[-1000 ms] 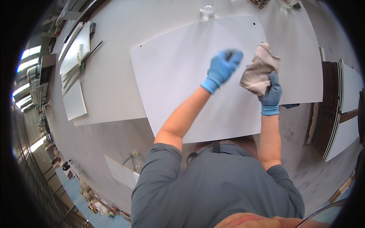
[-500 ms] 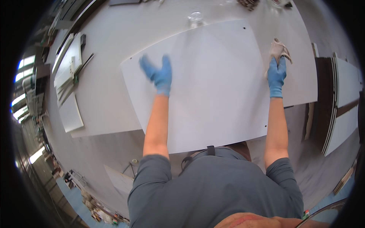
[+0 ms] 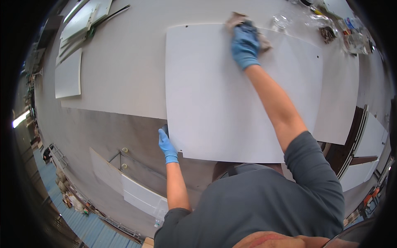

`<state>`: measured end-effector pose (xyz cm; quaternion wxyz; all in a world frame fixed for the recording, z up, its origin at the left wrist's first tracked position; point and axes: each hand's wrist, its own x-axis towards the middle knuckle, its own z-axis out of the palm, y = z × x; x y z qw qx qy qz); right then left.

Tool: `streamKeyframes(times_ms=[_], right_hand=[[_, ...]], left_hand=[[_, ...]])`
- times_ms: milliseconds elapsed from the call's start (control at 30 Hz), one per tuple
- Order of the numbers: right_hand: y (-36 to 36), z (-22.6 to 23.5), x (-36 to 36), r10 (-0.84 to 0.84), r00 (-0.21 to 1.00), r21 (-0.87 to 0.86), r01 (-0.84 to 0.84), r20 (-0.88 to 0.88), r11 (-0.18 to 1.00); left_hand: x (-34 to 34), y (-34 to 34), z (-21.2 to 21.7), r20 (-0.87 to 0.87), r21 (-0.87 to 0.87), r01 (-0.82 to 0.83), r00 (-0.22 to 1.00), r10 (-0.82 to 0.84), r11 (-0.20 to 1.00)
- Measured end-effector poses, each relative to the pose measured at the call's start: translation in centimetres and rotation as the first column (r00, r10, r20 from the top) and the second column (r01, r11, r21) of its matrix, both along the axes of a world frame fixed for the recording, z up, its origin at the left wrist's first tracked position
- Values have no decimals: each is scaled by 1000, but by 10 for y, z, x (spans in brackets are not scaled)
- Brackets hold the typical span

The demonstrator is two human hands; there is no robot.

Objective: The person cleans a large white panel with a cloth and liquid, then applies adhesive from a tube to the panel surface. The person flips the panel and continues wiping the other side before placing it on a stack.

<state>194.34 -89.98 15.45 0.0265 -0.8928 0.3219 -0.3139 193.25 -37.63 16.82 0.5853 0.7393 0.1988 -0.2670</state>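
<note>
Your left hand [image 3: 167, 145] curls over the near-left corner of the large white panel [image 3: 219, 103], fingers hooked on its edge; that corner juts past the near edge of the grey worktable [image 3: 120, 70] that carries the panel. With only that one hold, a hard push from the far side could pivot the panel or slide it further off — watch that. At the panel's far edge, your right hand [image 3: 245, 46] presses flat on a crumpled beige cloth [image 3: 240, 22], palm down, fingers closed over it; part of the cloth hangs beyond the edge. Just beyond the panel's far-right corner sit clear plastic bags of small parts [image 3: 326, 29] — a wide sweep could knock them.
</note>
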Motion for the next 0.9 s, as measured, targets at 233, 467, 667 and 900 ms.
streamKeyframes(times_ms=[233,467,667,900], right_hand=[[296,52,47,831,499,663,-712,244,233],[406,120,-62,835,145,848,-114,530,-518],[259,120,-64,509,690,816,-214,515,-536],[-30,75,-87,312,949,178,-315,47,932]], left_hand=[[-10,43,36,31,-364,-497,839,544,788],[-33,163,100,117,-362,-674,652,749,644],[-71,152,60,-17,-255,-671,723,691,696],[-119,104,8,-335,-183,-656,742,581,733]])
